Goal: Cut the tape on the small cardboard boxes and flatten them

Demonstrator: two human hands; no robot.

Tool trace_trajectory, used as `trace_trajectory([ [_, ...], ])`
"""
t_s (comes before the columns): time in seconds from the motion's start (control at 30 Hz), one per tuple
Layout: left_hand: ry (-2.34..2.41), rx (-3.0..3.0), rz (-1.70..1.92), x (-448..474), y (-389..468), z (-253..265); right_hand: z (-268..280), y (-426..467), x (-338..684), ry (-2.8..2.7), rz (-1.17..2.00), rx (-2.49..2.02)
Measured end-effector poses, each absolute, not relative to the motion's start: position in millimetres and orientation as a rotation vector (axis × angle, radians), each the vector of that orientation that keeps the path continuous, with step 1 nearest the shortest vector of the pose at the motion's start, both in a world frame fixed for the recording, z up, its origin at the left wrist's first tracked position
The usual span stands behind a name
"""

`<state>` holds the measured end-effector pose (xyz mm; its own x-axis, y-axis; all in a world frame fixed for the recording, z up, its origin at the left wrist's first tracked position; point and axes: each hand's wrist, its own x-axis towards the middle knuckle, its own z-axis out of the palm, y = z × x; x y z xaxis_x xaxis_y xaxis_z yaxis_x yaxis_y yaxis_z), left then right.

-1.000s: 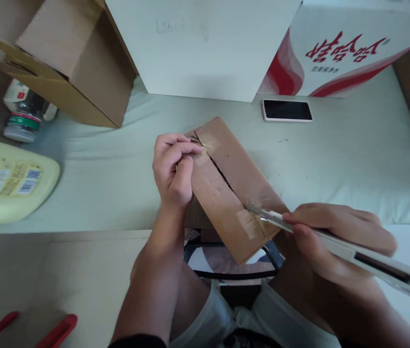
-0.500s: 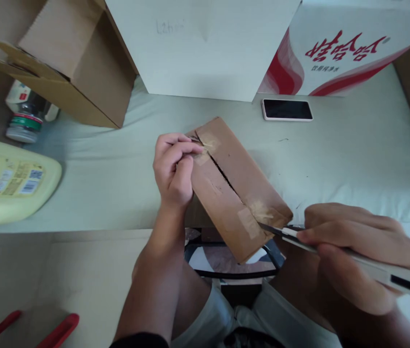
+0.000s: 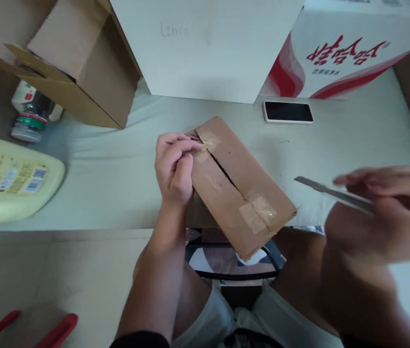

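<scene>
A small brown cardboard box [image 3: 223, 188] lies tilted over the table's front edge, its near corner sticking out above my lap. Along its top runs a dark slit between two flaps, with clear tape at both ends. My left hand [image 3: 176, 166] grips the box at its far-left end, thumb and fingers closed on it. To the right of the box, apart from it, my right hand [image 3: 382, 212] is closed around a utility knife [image 3: 339, 193]. The blade is out and points left; the hand is blurred by motion.
Behind the box stand a white box [image 3: 205, 58] and a red-and-white carton [image 3: 343, 58]. A phone [image 3: 288, 111] lies in front of the carton. At left are an open cardboard box [image 3: 107, 77], a bottle with a green label [image 3: 29, 123] and a yellow jug [image 3: 16, 179].
My right hand has lifted the utility knife off the box's near end and moved it up and to the right. My left hand keeps its hold on the box.
</scene>
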<state>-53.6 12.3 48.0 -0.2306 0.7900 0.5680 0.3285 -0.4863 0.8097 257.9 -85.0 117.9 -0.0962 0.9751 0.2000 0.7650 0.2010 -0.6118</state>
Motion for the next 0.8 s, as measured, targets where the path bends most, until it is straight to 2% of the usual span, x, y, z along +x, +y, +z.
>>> trace_trajectory([
  [0.27,1.345,1.431,1.901,-63,16,56,43,-33,221,-1.977,0.336,-1.958],
  [0.4,1.384,1.342,1.903,-64,14,60,34,-31,219,-2.106,0.312,-1.855],
  [0.47,1.403,1.341,1.867,-65,14,59,44,-33,217,-2.061,0.435,-1.699],
  [0.63,1.404,1.352,1.765,-69,14,56,72,-45,208,-1.839,1.095,-1.349],
  [0.8,1.395,1.406,1.677,-68,13,60,74,-51,206,-1.756,1.25,-1.244],
])
